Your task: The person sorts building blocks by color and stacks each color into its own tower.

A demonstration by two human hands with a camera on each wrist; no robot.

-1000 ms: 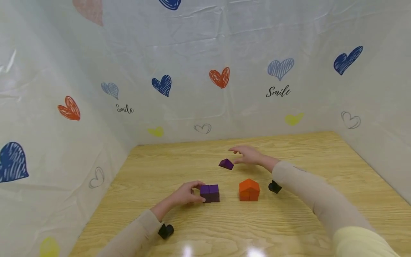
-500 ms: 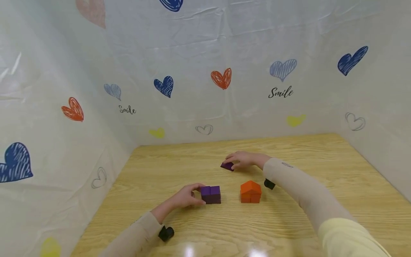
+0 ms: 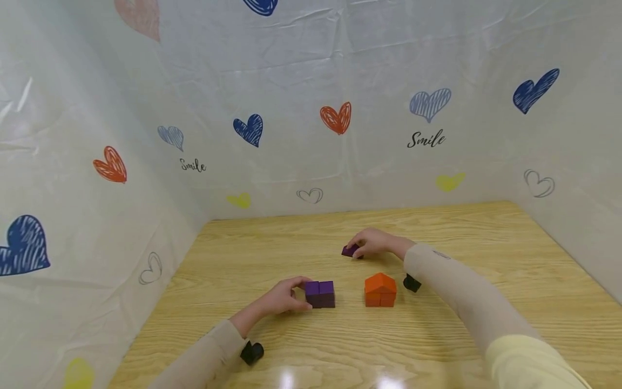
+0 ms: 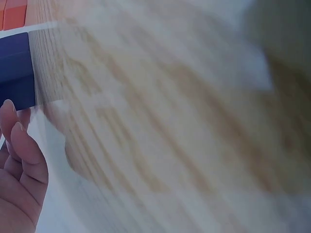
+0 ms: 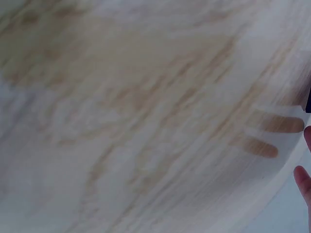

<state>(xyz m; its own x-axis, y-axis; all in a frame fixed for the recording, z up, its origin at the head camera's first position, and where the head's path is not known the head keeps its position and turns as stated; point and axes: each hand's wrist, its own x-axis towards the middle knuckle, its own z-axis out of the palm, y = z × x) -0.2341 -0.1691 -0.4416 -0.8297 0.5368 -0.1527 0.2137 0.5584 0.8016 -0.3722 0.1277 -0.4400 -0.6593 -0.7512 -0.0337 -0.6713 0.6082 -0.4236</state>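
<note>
My left hand holds the left side of a small stack of purple blocks, its thumb near the front corner and its fingers behind. In the left wrist view the fingertips meet the edge of the purple stack. Farther back on the table, my right hand pinches a purple triangular block, which the fingers partly cover. Only two fingertips and a dark sliver show at the right edge of the right wrist view.
To the right of the purple stack stands an orange block house with a peaked roof piece. All of it sits on a wood-grain table. A white sheet printed with hearts hangs behind and along both sides.
My right hand has come down onto the purple triangular block, gripped it and shifted it slightly right. My left hand stays at the purple stack.
</note>
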